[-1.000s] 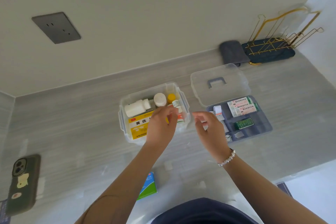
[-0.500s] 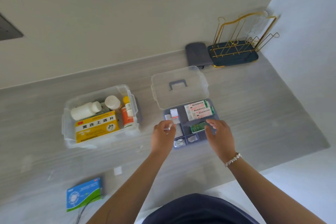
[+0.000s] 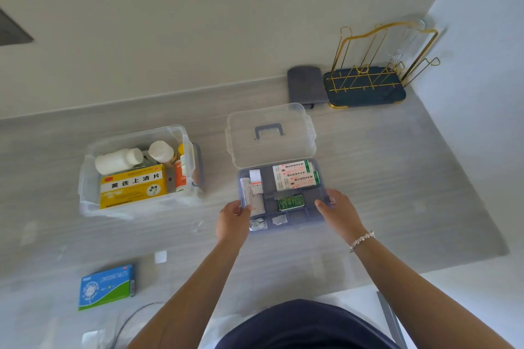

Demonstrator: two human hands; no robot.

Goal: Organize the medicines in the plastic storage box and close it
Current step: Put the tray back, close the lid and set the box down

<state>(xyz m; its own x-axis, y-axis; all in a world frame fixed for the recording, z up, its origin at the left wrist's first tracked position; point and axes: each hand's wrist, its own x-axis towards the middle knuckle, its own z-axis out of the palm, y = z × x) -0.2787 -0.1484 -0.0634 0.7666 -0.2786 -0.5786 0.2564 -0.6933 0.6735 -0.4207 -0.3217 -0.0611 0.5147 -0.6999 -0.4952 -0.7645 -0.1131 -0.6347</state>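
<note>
The grey divided tray (image 3: 295, 208) of small medicines sits right of the open plastic storage box (image 3: 90, 178); my left hand (image 3: 232, 224) and right hand (image 3: 338, 211) grip its ends. Next, I judge: lift it level into the box, then fit the clear lid (image 3: 269, 144).

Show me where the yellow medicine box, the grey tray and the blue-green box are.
yellow medicine box (image 3: 133, 185), head view, front label.
grey tray (image 3: 313, 197), head view, bare compartment floor.
blue-green box (image 3: 106, 286), head view, top face.
</note>
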